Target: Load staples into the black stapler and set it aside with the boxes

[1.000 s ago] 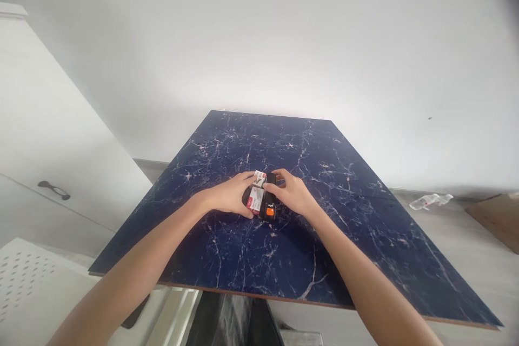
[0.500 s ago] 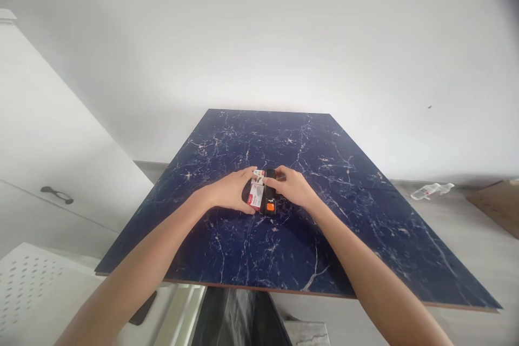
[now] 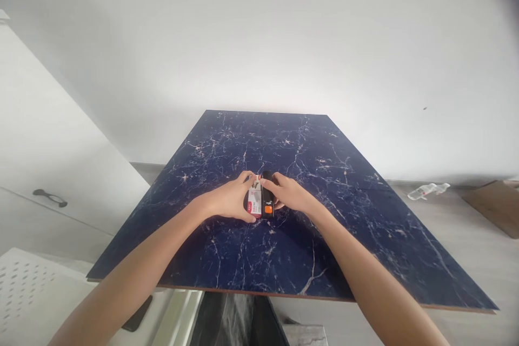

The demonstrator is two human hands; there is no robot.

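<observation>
Boxes [image 3: 254, 204], red and white, sit near the middle of the counter [image 3: 259, 143], at nine o'clock of a black case [image 3: 267, 198]. The left hand [image 3: 232, 198] grasps the boxes from nine o'clock; the right hand [image 3: 292, 194] clasps the case from three.

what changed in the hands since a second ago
The red-and-white packaging has turned slightly, from slanting to nearly in line with the black item. Fingers of the right hand now show along its right side. Nothing visibly let go: the left hand still holds the packaging.
</observation>
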